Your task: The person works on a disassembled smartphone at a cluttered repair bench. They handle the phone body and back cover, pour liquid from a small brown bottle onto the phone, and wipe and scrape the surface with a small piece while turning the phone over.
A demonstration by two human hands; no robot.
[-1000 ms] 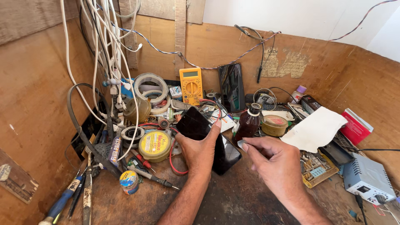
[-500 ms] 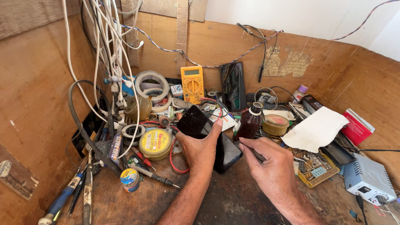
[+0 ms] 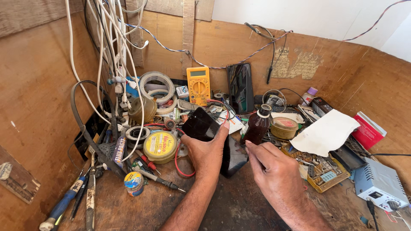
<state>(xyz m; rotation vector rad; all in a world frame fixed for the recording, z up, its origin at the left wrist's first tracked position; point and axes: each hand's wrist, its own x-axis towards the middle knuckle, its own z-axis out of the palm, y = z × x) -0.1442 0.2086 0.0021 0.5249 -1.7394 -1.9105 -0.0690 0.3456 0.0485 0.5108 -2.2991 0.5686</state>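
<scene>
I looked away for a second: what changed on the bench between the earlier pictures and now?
The right hand drew back a little from the brown bottle, its fingers pinched together. The left hand holds the black phone tilted up as before. The bottle and clutter stayed put.

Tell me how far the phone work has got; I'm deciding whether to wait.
Early. Done: nothing visibly opened. In hand: left hand holds a dark phone over another dark device; right hand pinches something small beside the brown bottle. Left: screwdrivers lie untouched.
</scene>
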